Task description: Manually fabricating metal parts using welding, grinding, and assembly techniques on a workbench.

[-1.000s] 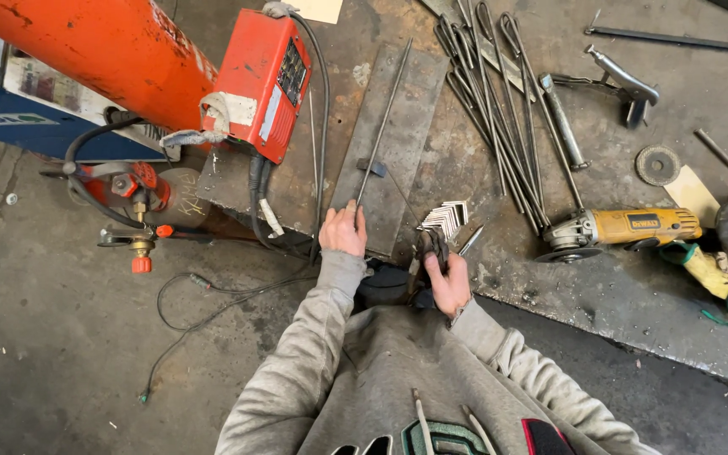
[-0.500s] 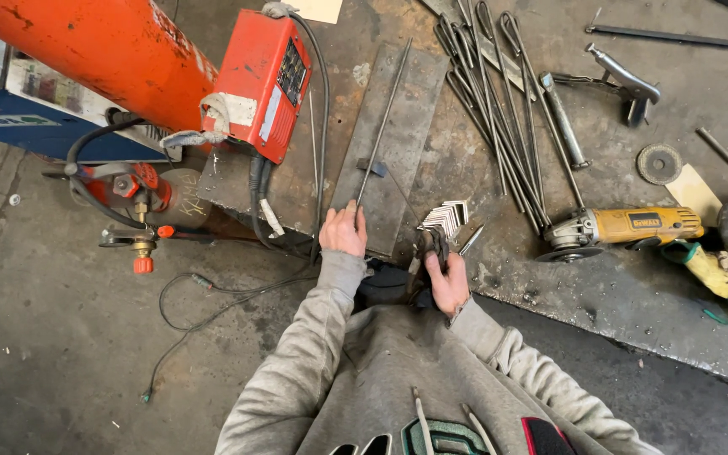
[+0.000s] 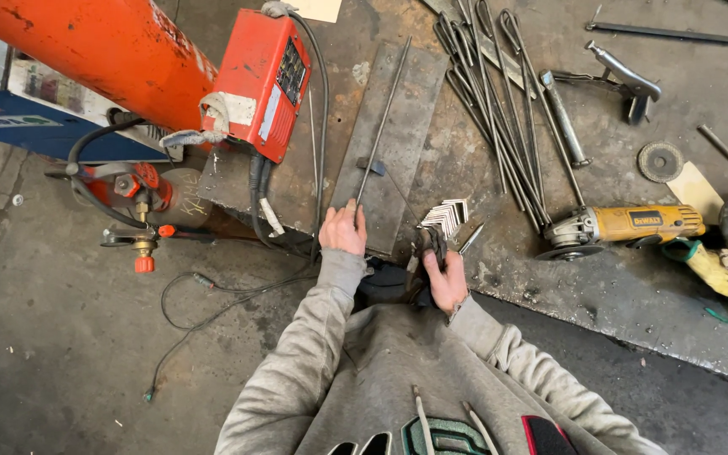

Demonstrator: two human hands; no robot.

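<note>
Thin steel rod (image 3: 381, 118) on flat plate (image 3: 393, 143), left hand (image 3: 344, 229) grip pinching rod end, right hand (image 3: 445, 278) clamped on dark tool (image 3: 428, 246).

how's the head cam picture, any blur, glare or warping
Head view: even, soft light with faint shadows; no strong glare on the steel table; wide-angle warping bends the orange column; left hand, rod and angle grinder look sharp.

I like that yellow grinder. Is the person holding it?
No, the yellow grinder lies alone on the metal table, away from both hands.
</note>
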